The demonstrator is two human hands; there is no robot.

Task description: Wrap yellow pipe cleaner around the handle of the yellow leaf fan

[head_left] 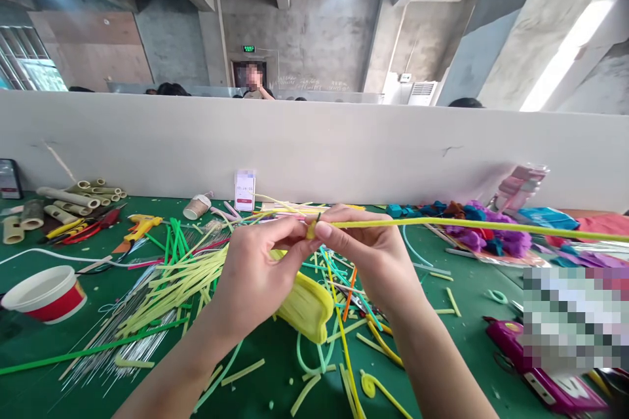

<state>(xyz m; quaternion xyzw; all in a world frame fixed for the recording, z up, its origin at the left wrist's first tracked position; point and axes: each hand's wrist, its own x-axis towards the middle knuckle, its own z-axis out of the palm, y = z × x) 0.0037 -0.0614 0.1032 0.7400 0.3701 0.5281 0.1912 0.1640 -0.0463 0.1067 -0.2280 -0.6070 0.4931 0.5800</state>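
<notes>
My left hand (265,275) is closed in a pinch, with a flat yellow petal-shaped piece (307,307) showing below its fingers. That piece looks built from pipe cleaners laid side by side. Fingertip to fingertip with it, my right hand (376,255) is closed on a long yellow pipe cleaner (457,225), which stretches out past the right edge of the view. A small yellow end and a dark tip show between the two thumbs. My fingers hide how the pipe cleaner and the petal piece meet.
Pale yellow stems (196,281) and thin wires (118,347) lie left. A glue gun (142,225), pliers (93,225), paper bowl (46,294) and bamboo pieces (73,199) are further left. A phone (244,191) leans on the white partition (314,143). Purple fuzzy material (491,229) lies right.
</notes>
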